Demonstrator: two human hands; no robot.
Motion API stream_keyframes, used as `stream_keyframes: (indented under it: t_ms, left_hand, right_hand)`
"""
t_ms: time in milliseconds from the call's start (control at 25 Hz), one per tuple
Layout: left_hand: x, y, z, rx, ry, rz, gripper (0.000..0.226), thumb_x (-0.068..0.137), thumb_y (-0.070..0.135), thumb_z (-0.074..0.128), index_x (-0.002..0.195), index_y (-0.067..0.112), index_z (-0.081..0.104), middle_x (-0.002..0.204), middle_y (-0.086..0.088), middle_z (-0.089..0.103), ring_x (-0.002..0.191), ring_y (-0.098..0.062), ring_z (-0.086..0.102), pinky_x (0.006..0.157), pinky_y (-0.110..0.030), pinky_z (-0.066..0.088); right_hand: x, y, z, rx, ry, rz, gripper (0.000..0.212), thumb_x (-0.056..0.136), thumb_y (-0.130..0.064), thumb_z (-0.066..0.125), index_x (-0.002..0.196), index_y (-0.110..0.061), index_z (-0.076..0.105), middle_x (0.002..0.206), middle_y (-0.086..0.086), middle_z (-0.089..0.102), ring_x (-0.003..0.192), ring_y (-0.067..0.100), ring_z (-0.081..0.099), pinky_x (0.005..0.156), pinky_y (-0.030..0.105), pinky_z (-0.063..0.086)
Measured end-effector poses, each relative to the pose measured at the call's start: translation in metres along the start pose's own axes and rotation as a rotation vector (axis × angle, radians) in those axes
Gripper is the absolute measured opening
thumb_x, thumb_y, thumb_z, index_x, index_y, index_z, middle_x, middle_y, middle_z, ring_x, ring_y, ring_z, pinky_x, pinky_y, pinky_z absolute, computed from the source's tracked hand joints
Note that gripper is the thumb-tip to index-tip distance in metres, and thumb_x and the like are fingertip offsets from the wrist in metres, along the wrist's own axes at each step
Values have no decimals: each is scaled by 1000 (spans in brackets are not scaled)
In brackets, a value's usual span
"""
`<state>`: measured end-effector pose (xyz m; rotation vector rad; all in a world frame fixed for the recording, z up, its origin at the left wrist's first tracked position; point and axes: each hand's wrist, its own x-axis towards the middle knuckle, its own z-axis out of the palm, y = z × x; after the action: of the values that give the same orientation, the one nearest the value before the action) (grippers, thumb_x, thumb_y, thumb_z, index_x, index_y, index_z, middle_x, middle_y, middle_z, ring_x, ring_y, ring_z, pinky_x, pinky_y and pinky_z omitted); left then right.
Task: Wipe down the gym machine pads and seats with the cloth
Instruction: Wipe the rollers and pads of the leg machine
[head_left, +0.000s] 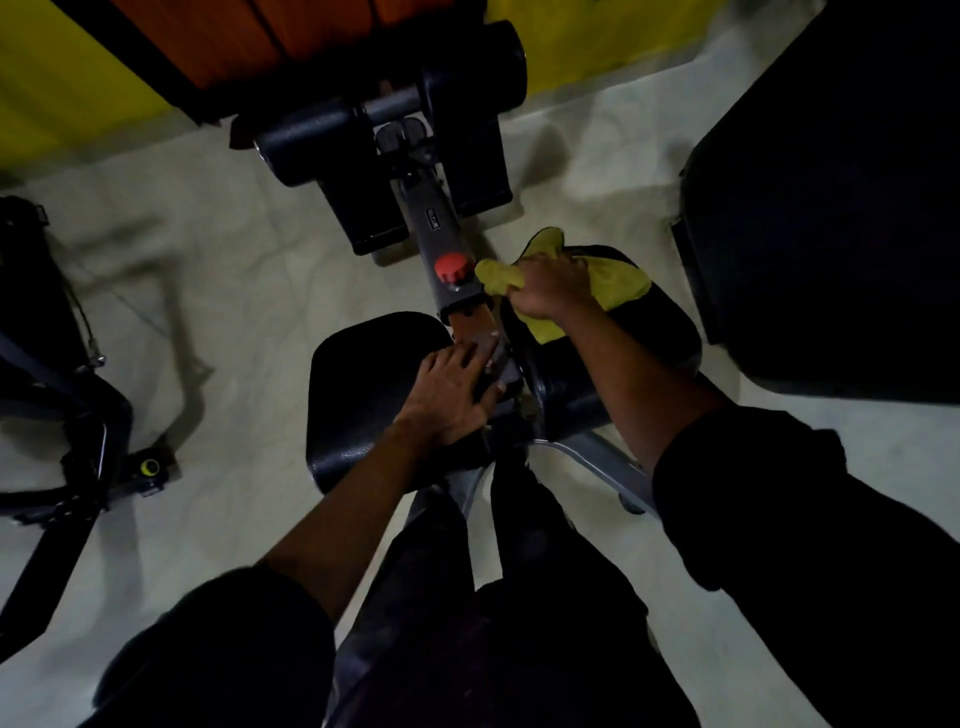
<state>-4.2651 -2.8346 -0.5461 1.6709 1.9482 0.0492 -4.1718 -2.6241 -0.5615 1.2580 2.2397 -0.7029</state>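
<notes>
Left hand (452, 389) rests flat on left pad (353, 415); right hand (550, 288) grips yellow cloth (618, 283) on right pad (665, 332).

Dim gym corner, pale floor (218, 291), yellow wall (57, 88)
The pale, veined floor fills most of the view, crossed by soft shadows in low light. The yellow wall runs along the top, broken in the middle by an orange-brown wooden panel (249, 41). At the left stands a black equipment frame (62, 415) with a cable (83, 322) and a yellow-capped knob (149, 467); a large dark bulk (831, 208) rises at the right
</notes>
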Motion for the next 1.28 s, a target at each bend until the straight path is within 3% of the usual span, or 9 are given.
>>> stream_keyframes:
  t_ms: [120, 200, 400, 520, 640, 800, 960, 1080, 1280]
  left_hand:
    - [8, 2, -4, 54, -60, 96, 65, 100, 59, 28, 156, 37, 4, 148, -4, 40, 130, -27, 42, 108, -44, 23]
    - [8, 1, -4, 39, -73, 85, 63, 100, 62, 25, 155, 41, 4, 148, -2, 40, 131, -24, 42, 109, -44, 20]
    - [19, 2, -10, -199, -73, -27, 49, 99, 60, 27, 146, 49, 34, 149, 9, 44, 138, -14, 37, 106, -38, 18]
    - [25, 7, -15, -227, 19, 38, 54, 99, 57, 27, 140, 33, 53, 149, 7, 47, 137, -16, 43, 106, -37, 30]
    - [26, 10, -16, -196, 43, 161, 60, 100, 56, 33, 141, 16, 53, 149, -3, 48, 138, -17, 43, 111, -37, 37]
    - [27, 10, -16, -258, 1, 74, 65, 95, 63, 42, 144, 21, 49, 150, 4, 46, 137, -12, 44, 111, -36, 39]
    - [39, 28, -19, -381, 38, -141, 69, 85, 72, 49, 140, 29, 50, 142, 6, 52, 117, -17, 60, 96, -38, 52]
    - [46, 33, -19, -323, -54, -177, 80, 81, 75, 53, 147, 32, 41, 153, 11, 34, 133, -18, 47, 104, -39, 47]
    - [45, 34, -21, -331, -33, -194, 78, 80, 73, 57, 145, 31, 46, 152, 15, 35, 136, -10, 41, 107, -26, 37]
  right_hand:
    - [-5, 41, -14, 15, 76, 117, 49, 92, -46, 53, 132, -20, 58, 137, 14, 55, 131, 42, 44, 110, 58, 28]
    - [-21, 57, -14, 6, 119, 137, 49, 92, -45, 52, 134, -21, 56, 137, 14, 55, 131, 43, 44, 110, 57, 28]
    - [-36, 27, 2, -66, 93, -60, 52, 88, -46, 52, 135, -25, 53, 139, 7, 55, 128, 41, 45, 104, 51, 31]
    - [-10, 3, -2, -87, -36, -180, 50, 87, -50, 54, 131, -28, 56, 140, 7, 54, 129, 40, 46, 106, 52, 30]
    - [23, -5, -6, -163, -138, -205, 54, 86, -56, 55, 132, -27, 57, 142, 10, 52, 131, 40, 43, 110, 56, 27]
    - [63, 7, -12, -207, -183, -41, 77, 84, -73, 46, 141, -22, 53, 146, 15, 49, 135, 40, 40, 113, 56, 21]
    - [76, 59, -28, -89, -120, 145, 89, 83, -78, 42, 145, -15, 47, 148, 19, 46, 136, 42, 41, 114, 58, 22]
    - [69, 98, -36, 77, -80, 251, 90, 81, -78, 40, 146, -16, 45, 146, 19, 49, 132, 41, 48, 110, 52, 37]
    - [26, 129, -29, 285, 13, 426, 83, 87, -71, 45, 145, -12, 45, 143, 20, 51, 130, 41, 50, 106, 45, 41]
